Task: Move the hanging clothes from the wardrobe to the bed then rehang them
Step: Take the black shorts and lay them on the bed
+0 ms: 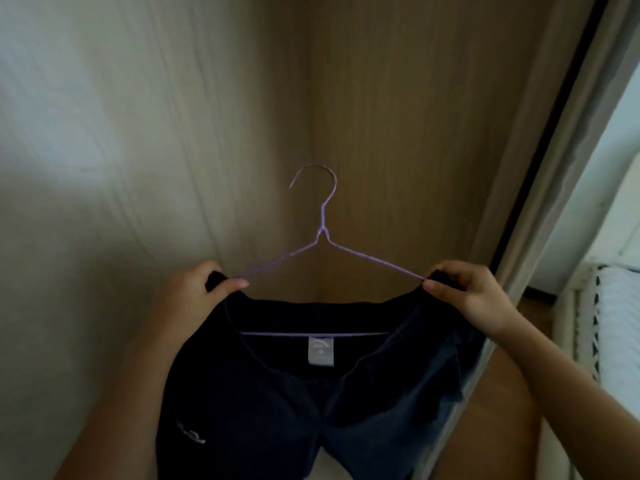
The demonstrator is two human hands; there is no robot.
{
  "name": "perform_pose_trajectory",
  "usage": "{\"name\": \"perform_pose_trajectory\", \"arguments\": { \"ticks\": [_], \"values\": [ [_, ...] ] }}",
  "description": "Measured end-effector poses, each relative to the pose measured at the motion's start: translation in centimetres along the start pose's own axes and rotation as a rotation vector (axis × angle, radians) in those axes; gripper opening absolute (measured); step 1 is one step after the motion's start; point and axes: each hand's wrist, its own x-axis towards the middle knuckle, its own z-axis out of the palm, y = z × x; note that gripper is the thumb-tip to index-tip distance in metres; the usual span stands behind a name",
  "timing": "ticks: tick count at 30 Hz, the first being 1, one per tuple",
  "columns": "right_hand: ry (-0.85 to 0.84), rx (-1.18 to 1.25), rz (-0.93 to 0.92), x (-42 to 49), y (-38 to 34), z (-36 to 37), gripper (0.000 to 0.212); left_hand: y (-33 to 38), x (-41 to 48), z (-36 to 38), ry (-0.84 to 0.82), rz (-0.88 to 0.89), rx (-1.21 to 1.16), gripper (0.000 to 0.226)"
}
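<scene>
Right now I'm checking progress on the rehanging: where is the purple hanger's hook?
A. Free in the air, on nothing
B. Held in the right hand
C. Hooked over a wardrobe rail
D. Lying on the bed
A: the hook stands free before the wardrobe panels, while the left hand and right hand grip the dark garment at the hanger's ends.

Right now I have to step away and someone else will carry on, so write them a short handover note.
Left hand: pinching the dark garment at the left end of the purple wire hanger.
Right hand: pinching the garment at the hanger's right end.
Position: hanger held upright in front of the wardrobe's wooden corner, its hook free and on nothing; no rail is in view. The bed shows at the right edge.
Done: the garment is on the hanger.
Left: hook it onto the rail. Whether other clothes remain cannot be told.
</scene>
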Motion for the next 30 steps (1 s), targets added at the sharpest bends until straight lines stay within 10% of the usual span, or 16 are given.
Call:
{"name": "perform_pose_trajectory", "arguments": {
  "ticks": [12,17,25,30],
  "values": [
    [0.13,-0.179,0.312,-18.3,8.3,-0.6,0.02,1.8,-9.0,9.2,-0.257,0.359,0.106,0.051],
    [0.303,-0.218,0.41,-27.0,9.4,-3.6,0.004,6.2,-13.4,12.9,-0.402,0.482,0.023,0.059],
    [0.686,-0.357,0.635,-48.9,6.3,-6.3,0.042,18.0,-25.0,16.1,-0.621,0.794,-0.153,0.074],
    [0.954,-0.384,0.739,-63.9,-0.5,-3.9,0.022,24.1,-36.8,14.2,-0.731,0.958,-0.217,0.049]
  ]
}}
